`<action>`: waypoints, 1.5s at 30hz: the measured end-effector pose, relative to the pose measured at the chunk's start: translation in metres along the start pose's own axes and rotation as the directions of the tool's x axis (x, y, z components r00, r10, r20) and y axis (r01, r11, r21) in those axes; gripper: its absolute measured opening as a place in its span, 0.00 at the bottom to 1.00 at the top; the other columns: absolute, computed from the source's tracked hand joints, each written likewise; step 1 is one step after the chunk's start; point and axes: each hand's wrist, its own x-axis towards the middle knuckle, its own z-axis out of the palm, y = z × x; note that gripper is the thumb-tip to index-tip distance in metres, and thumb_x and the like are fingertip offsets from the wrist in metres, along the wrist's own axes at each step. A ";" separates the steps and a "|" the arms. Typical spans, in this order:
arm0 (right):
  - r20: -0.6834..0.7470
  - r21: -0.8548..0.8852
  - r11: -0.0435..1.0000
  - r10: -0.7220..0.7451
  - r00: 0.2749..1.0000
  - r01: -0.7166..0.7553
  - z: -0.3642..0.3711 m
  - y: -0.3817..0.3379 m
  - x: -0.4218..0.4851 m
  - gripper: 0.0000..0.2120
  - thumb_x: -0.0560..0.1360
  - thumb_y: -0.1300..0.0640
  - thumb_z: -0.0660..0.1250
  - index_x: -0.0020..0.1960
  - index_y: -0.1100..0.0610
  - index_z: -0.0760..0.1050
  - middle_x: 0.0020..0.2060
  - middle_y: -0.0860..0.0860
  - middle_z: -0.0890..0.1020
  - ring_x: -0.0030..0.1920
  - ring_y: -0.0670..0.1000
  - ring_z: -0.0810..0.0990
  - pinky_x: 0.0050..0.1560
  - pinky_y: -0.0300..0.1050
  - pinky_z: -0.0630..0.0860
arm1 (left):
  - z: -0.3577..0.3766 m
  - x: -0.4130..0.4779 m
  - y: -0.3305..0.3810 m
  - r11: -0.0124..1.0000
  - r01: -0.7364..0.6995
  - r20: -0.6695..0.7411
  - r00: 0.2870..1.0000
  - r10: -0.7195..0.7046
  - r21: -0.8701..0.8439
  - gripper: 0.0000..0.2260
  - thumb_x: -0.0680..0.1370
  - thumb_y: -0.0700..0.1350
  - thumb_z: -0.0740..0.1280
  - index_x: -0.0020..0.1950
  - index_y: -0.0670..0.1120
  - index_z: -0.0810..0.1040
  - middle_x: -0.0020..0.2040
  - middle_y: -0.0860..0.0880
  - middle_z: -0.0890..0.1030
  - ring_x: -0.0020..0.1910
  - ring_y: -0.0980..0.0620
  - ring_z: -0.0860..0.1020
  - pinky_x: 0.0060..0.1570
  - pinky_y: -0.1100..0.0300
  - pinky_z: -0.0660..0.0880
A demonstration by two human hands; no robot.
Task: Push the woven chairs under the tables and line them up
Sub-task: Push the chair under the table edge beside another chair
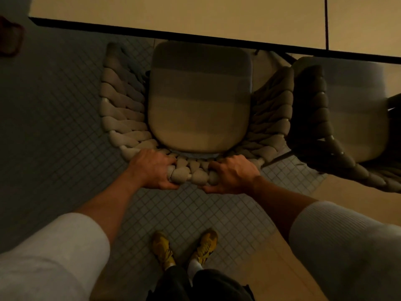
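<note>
With the left hand [153, 168] and right hand [233, 173] both wrapped tight on the woven chair's [199, 101] near backrest, its front at the table [195, 16] edge, push straight, evenly, matching the neighbouring chair [355, 109].

One head-worn camera looks steeply down from above, close over the chair [199, 101]. The table [195, 16] edge runs along 12 o'clock, the person's shoes [184, 248] sit at 6, and forearms reach in from 7 and 4.
</note>
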 end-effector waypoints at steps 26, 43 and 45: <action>0.076 0.078 0.996 0.026 0.997 -0.032 -0.013 0.018 0.027 0.38 0.67 0.15 0.52 0.51 0.47 0.76 0.42 0.44 0.82 0.36 0.52 0.81 0.36 0.44 0.75 | -0.006 0.026 -0.023 0.998 -0.028 -0.064 0.998 0.024 -0.062 0.32 0.63 0.79 0.64 0.50 0.54 0.81 0.43 0.54 0.83 0.39 0.49 0.82 0.35 0.58 0.73; 0.071 0.047 0.985 0.161 0.984 -0.164 -0.018 0.009 0.024 0.31 0.78 0.24 0.44 0.49 0.43 0.77 0.41 0.43 0.82 0.38 0.48 0.80 0.36 0.45 0.72 | -0.014 0.019 -0.015 0.986 0.063 -0.097 0.992 -0.079 -0.155 0.39 0.65 0.87 0.52 0.45 0.54 0.82 0.42 0.55 0.84 0.40 0.51 0.81 0.40 0.55 0.77; 0.075 0.056 0.979 0.194 0.978 -0.198 -0.017 0.007 0.026 0.28 0.80 0.26 0.46 0.48 0.43 0.77 0.40 0.43 0.82 0.38 0.48 0.80 0.35 0.45 0.71 | -0.014 0.019 -0.015 0.974 0.129 -0.065 0.988 -0.143 -0.186 0.38 0.66 0.86 0.51 0.45 0.56 0.83 0.42 0.55 0.84 0.41 0.52 0.82 0.41 0.56 0.77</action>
